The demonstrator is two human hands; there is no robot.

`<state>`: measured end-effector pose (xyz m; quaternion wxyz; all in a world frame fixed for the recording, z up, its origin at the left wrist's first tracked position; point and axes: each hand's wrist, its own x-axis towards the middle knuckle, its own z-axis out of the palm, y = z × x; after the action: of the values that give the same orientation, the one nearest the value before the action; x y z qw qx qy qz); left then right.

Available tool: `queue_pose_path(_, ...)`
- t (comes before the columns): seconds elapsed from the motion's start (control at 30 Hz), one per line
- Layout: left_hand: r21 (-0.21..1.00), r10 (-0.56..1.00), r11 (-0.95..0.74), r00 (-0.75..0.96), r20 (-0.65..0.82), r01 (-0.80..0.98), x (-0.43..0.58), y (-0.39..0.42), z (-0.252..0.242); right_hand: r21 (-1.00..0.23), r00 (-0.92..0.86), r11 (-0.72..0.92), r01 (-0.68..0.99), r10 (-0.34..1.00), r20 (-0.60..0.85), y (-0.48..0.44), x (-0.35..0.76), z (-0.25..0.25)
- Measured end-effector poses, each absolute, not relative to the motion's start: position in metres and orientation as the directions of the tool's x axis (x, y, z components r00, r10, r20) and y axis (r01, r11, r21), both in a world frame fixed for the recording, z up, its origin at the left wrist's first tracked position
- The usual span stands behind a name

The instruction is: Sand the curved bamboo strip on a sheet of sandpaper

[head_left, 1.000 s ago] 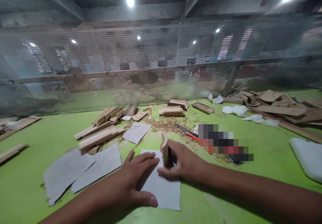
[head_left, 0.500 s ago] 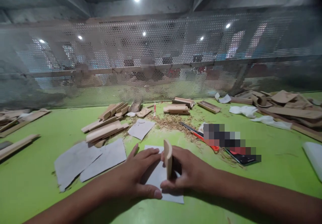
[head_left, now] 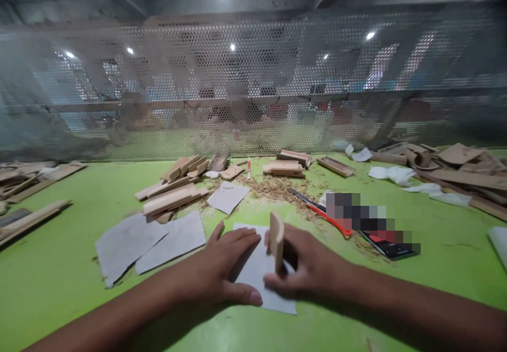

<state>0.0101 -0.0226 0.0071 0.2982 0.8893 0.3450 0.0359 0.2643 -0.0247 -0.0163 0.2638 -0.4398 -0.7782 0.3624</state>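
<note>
Table (head_left: pixel 51 273): green, mesh (head_left: pixel 190 72) behind
Left hand (head_left: pixel 224 262): our fingers spread on paper (head_left: pixel 251 275)
Right hand (head_left: pixel 307 262): fingers grip upright wood (head_left: pixel 276 241)

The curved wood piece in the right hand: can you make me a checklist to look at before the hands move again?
1. Curved wood piece in the right hand: ok, held between thumb and fingers.
2. Piece upright: ok, nearly straight up.
3. White paper below: ok, partly covered by the hands.
4. Left hand pressing the paper down: cannot tell; it is over the sheet, but pressure doesn't show.
5. Red-handled tool away from the fingers: ok, lying farther back than the right hand.
6. Green table free of shavings: not ok, they are scattered beyond the paper.
</note>
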Motion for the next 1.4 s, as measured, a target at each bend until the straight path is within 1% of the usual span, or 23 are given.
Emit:
queue_pose_path(0.03,0.554,0.636,-0.580,0.757,-0.151,0.597,0.010,-0.023,0.008,-0.810,-0.499,0.349,0.471,0.863,0.081,-0.025,0.265,-0.016)
queue_pose_path(0.07,0.551,0.637,-0.577,0.754,-0.158,0.603,0.010,-0.024,0.009,-0.804,-0.491,0.339,0.488,0.869,0.069,-0.024,0.265,-0.015)
queue_pose_path(0.17,0.537,0.648,-0.573,0.743,-0.167,0.620,0.010,-0.025,0.011,-0.731,-0.364,0.297,0.614,0.929,0.072,-0.024,0.267,-0.012)
queue_pose_path(0.2,0.535,0.649,-0.572,0.742,-0.168,0.622,0.010,-0.025,0.011,-0.727,-0.350,0.293,0.622,0.934,0.077,-0.025,0.267,-0.012)
queue_pose_path(0.3,0.533,0.638,-0.581,0.751,-0.171,0.615,0.009,-0.024,0.010,-0.822,-0.473,0.306,0.481,0.880,0.050,-0.029,0.266,-0.012)
queue_pose_path(0.33,0.531,0.635,-0.589,0.755,-0.164,0.610,0.009,-0.024,0.010,-0.829,-0.482,0.304,0.469,0.875,0.048,-0.029,0.266,-0.013)
queue_pose_path(0.47,0.526,0.653,-0.589,0.745,-0.137,0.613,0.009,-0.025,0.010,-0.759,-0.371,0.305,0.576,0.924,0.090,-0.027,0.268,-0.014)
queue_pose_path(0.5,0.528,0.656,-0.583,0.741,-0.143,0.618,0.009,-0.025,0.010,-0.761,-0.379,0.310,0.570,0.921,0.091,-0.028,0.268,-0.015)
queue_pose_path(0.6,0.544,0.642,-0.583,0.752,-0.147,0.604,0.009,-0.026,0.012,-0.818,-0.506,0.339,0.465,0.860,0.069,-0.031,0.267,-0.017)
queue_pose_path(0.63,0.548,0.639,-0.585,0.756,-0.142,0.597,0.010,-0.026,0.012,-0.824,-0.523,0.344,0.451,0.849,0.069,-0.031,0.267,-0.017)
queue_pose_path(0.67,0.549,0.641,-0.586,0.755,-0.136,0.596,0.010,-0.027,0.012,-0.816,-0.513,0.347,0.463,0.855,0.073,-0.032,0.267,-0.017)
queue_pose_path(0.77,0.536,0.669,-0.575,0.732,-0.127,0.618,0.011,-0.027,0.010,-0.772,-0.408,0.332,0.542,0.907,0.103,-0.033,0.267,-0.017)
queue_pose_path(0.8,0.536,0.670,-0.575,0.732,-0.124,0.618,0.011,-0.027,0.009,-0.770,-0.420,0.350,0.534,0.900,0.118,-0.033,0.266,-0.017)
queue_pose_path(0.9,0.549,0.652,-0.585,0.749,-0.118,0.596,0.011,-0.027,0.008,-0.802,-0.538,0.410,0.434,0.832,0.134,-0.034,0.266,-0.018)
queue_pose_path(0.93,0.549,0.653,-0.585,0.748,-0.118,0.597,0.011,-0.028,0.009,-0.807,-0.524,0.386,0.447,0.844,0.113,-0.033,0.267,-0.018)
queue_pose_path(1.03,0.538,0.682,-0.565,0.721,-0.122,0.625,0.011,-0.029,0.010,-0.746,-0.361,0.301,0.593,0.929,0.088,-0.031,0.268,-0.018)
queue_pose_path(1.07,0.537,0.686,-0.560,0.717,-0.127,0.631,0.011,-0.029,0.010,-0.747,-0.348,0.297,0.594,0.933,0.093,-0.032,0.268,-0.018)
queue_pose_path(1.17,0.534,0.675,-0.558,0.722,-0.154,0.635,0.012,-0.028,0.010,-0.797,-0.542,0.418,0.436,0.829,0.138,-0.035,0.268,-0.019)
queue_pose_path(1.2,0.530,0.673,-0.559,0.722,-0.160,0.638,0.012,-0.028,0.010,-0.803,-0.518,0.392,0.449,0.846,0.124,-0.035,0.267,-0.019)
queue_pose_path(1.3,0.525,0.684,-0.555,0.713,-0.153,0.645,0.012,-0.028,0.010,-0.749,-0.371,0.325,0.578,0.922,0.113,-0.034,0.268,-0.017)
queue_pose_path(1.33,0.527,0.685,-0.557,0.714,-0.146,0.642,0.012,-0.028,0.010,-0.741,-0.368,0.332,0.584,0.922,0.123,-0.033,0.269,-0.017)
queue_pose_path(1.4,0.528,0.677,-0.562,0.721,-0.149,0.637,0.012,-0.028,0.010,-0.762,-0.462,0.388,0.518,0.877,0.132,-0.032,0.270,-0.017)
